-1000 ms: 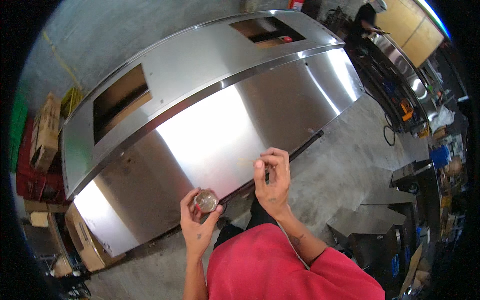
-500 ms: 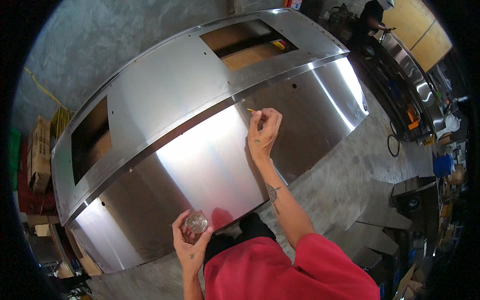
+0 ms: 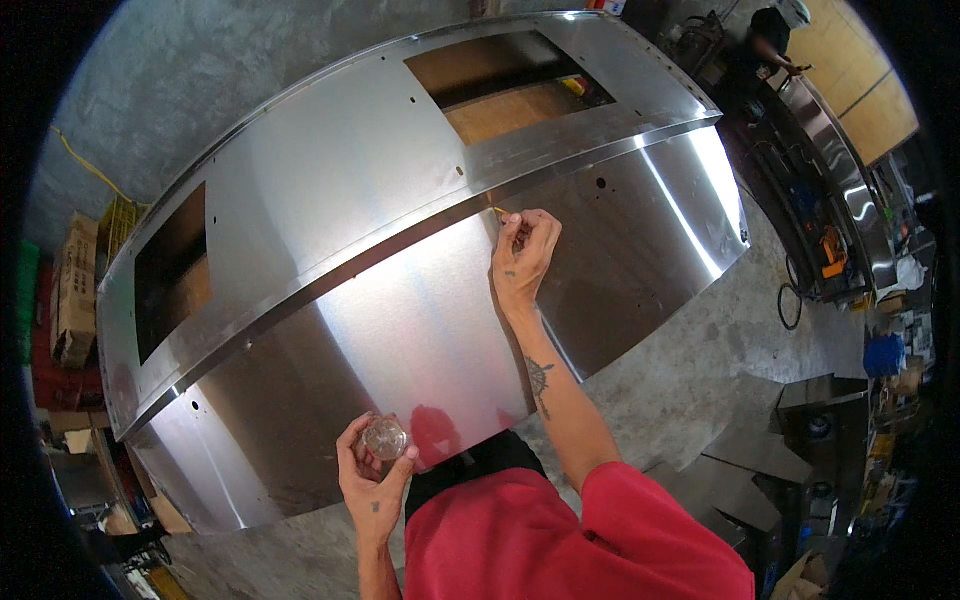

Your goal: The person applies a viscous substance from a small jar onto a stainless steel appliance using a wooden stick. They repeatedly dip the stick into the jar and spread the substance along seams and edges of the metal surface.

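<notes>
My left hand (image 3: pixel 372 478), low near the front edge of the metal sheet, is closed around a small clear round cup (image 3: pixel 385 438). What the cup holds, if anything, I cannot make out. My right hand (image 3: pixel 524 252) pinches a thin yellow stick (image 3: pixel 501 210) between thumb and fingers. Its tip is close to the brushed front panel (image 3: pixel 420 290), just under the overhanging lip of the large stainless steel body (image 3: pixel 310 160). Whether the tip touches the metal, I cannot tell.
Two rectangular cut-outs (image 3: pixel 172 272) open the steel top, one with a yellow and red object (image 3: pixel 575 86) inside. Cardboard boxes (image 3: pixel 75 290) stand at the left. Sheet-metal pieces (image 3: pixel 740 470) lie on the floor at right; another person (image 3: pixel 765 50) works at a far bench.
My right hand, still pinching the yellow stick, has come slightly nearer the lip of the steel body. The left hand keeps its hold on the cup, and the view has shifted a little.
</notes>
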`<state>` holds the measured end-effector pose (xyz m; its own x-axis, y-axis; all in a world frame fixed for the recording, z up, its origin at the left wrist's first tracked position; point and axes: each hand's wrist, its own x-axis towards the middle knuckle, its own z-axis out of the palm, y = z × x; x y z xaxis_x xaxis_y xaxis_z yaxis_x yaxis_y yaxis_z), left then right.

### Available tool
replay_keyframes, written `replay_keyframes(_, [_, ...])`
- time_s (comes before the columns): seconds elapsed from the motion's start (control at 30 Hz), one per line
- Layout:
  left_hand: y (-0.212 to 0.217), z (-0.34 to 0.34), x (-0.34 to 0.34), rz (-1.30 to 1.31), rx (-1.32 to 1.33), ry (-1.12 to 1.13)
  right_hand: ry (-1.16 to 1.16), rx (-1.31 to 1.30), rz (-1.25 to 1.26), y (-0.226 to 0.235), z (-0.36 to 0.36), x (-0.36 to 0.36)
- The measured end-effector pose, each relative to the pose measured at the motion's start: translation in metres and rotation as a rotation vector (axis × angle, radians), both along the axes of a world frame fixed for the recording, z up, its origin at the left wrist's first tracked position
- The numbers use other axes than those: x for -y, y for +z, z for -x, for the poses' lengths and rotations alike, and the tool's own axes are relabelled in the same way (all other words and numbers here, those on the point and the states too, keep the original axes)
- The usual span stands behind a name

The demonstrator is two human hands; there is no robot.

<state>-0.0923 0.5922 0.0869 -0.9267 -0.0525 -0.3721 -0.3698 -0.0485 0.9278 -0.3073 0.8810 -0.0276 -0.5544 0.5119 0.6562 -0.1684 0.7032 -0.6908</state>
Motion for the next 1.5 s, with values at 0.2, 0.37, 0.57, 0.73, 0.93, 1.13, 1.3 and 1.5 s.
replay_keyframes(0.2, [-0.001, 0.001, 0.002, 0.021, -0.019, -0.017, 0.013, 0.029, -0.043, 0.004, -0.002, 0.002])
replay_keyframes(0.37, [0.000, 0.003, 0.003, 0.035, -0.017, -0.034, 0.014, 0.027, -0.060, 0.008, -0.003, 0.001])
replay_keyframes(0.57, [0.000, 0.004, 0.000, -0.004, -0.035, -0.026, 0.018, 0.021, -0.003, 0.014, -0.001, 0.000])
replay_keyframes(0.73, [0.004, 0.006, -0.003, -0.004, -0.029, -0.027, 0.023, 0.016, -0.009, 0.016, 0.001, -0.001])
replay_keyframes(0.93, [0.008, 0.006, -0.005, -0.001, -0.028, -0.036, 0.012, 0.032, -0.075, 0.020, 0.000, -0.007])
replay_keyframes(1.13, [0.009, 0.001, -0.002, -0.031, -0.053, -0.011, -0.003, 0.015, -0.047, 0.046, -0.036, 0.006])
replay_keyframes(1.3, [0.015, 0.001, 0.006, 0.030, -0.138, -0.047, 0.367, 0.156, 0.269, 0.097, -0.129, 0.061])
replay_keyframes(1.5, [0.024, -0.009, 0.021, -0.082, -0.235, -0.158, 0.631, 0.276, -0.156, 0.174, -0.220, 0.122])
